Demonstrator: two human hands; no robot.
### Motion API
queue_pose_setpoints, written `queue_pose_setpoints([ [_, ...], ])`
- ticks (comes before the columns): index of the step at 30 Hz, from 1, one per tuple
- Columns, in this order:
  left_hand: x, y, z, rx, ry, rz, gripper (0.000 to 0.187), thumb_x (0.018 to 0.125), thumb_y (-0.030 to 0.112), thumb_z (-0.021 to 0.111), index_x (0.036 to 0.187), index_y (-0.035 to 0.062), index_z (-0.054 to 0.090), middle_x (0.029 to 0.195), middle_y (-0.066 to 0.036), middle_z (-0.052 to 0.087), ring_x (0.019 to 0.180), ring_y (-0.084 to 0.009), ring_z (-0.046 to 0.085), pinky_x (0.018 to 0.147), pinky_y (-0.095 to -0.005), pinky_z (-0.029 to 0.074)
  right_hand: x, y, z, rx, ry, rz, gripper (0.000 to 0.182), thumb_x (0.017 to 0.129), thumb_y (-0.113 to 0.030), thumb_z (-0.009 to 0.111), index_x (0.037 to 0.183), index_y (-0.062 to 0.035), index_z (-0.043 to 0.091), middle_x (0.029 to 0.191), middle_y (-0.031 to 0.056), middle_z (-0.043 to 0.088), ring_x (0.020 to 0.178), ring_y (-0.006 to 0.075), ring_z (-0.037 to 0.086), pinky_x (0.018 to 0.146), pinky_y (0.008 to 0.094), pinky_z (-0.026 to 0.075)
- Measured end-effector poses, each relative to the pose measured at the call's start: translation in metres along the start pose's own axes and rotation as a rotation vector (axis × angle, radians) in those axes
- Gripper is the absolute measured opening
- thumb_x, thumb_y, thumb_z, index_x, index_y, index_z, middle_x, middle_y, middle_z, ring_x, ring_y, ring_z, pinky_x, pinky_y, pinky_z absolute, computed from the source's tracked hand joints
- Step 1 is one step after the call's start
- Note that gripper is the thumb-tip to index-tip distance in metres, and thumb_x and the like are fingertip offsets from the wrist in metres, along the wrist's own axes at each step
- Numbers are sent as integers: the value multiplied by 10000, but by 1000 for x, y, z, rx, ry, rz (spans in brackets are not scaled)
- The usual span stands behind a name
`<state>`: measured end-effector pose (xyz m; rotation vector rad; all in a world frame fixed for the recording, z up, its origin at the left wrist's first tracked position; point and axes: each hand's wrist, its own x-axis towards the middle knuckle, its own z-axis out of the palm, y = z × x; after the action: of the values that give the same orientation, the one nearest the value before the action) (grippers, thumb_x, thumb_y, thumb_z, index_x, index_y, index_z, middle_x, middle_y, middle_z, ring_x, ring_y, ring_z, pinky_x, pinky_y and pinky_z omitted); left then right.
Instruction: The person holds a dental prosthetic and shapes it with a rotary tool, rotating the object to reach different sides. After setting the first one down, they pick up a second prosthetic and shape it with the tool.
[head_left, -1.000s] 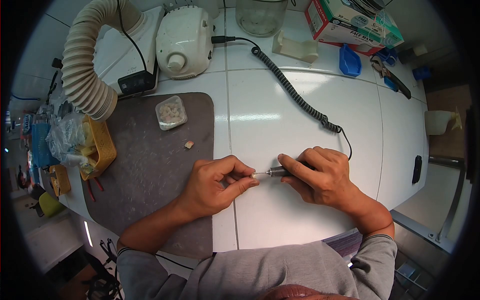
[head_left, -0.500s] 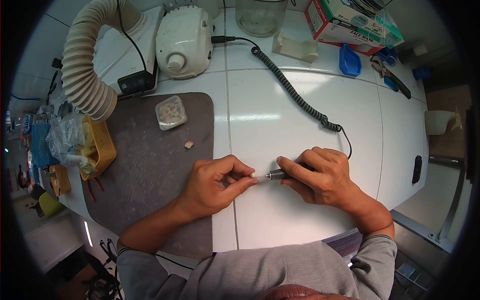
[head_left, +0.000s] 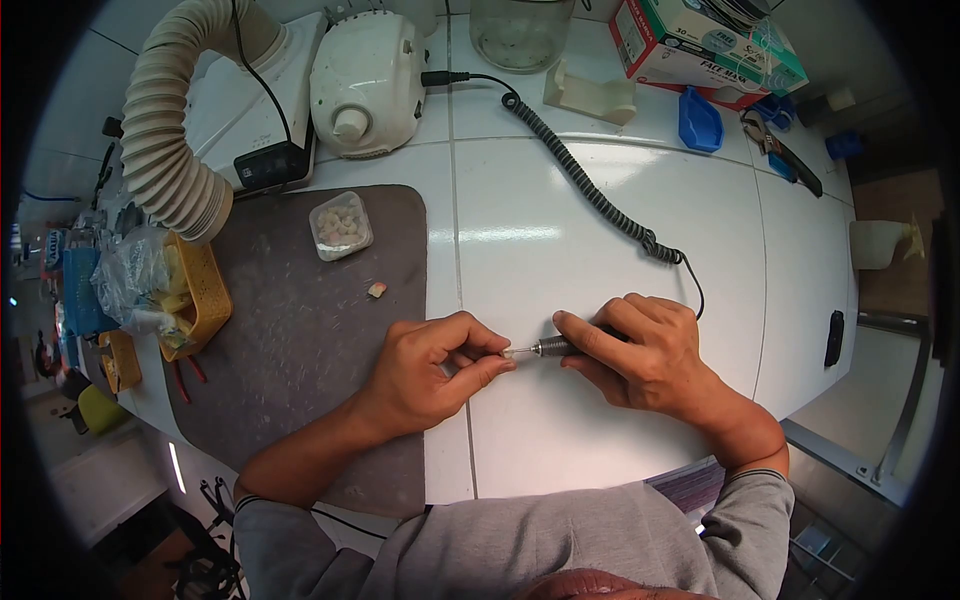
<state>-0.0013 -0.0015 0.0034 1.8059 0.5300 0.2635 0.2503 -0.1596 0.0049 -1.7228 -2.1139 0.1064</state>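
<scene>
Above the worktop (head_left: pixel 590 450), left hand (head_left: pixel 425 372): fingers pinch a pale piece (head_left: pixel 507 352)
Right hand (head_left: pixel 648 352): fingers clamp the handpiece (head_left: pixel 556 346)
Bit (head_left: pixel 525 350): reaches the piece

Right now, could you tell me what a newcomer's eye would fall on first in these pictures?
Probably the rotary handpiece in the right hand, its thin tip at a small pale piece pinched in the left hand, near the centre of the view. Next might come the thick ribbed hose curving down at upper left, then the dark coiled cord stretching across the white worktop.
</scene>
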Motion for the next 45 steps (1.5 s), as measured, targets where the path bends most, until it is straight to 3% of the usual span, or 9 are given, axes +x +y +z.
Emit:
queue_pose_setpoints([
  [2, 0, 0, 1, -8, 21, -15, 149, 937, 41, 885, 1038, -32, 805, 936, -106, 852, 823, -134, 814, 714, -251, 633, 0, -1, 1, -13, 2, 14, 391, 942, -434, 881, 1265, -234, 790, 767, -52, 542, 591, 94, 525, 501, 286, 373],
  [8, 0, 0, 0, -10, -10, -3, 142, 994, 44, 838, 1080, -52, 777, 960, -138, 836, 853, -163, 818, 744, -281, 660, 0, 0, 2, -11, 3, 4, 389, 942, -434, 880, 1264, -235, 792, 770, -52, 545, 592, 96, 527, 502, 283, 377],
  [45, -1, -2, 0, -32, -24, -11, 148, 989, 19, 826, 1115, -40, 775, 976, -130, 838, 869, -166, 816, 761, -293, 649, 1, -1, -1, 2, 5, 4, 387, 923, -414, 890, 1246, -222, 797, 764, -48, 528, 591, 103, 530, 506, 292, 378],
])
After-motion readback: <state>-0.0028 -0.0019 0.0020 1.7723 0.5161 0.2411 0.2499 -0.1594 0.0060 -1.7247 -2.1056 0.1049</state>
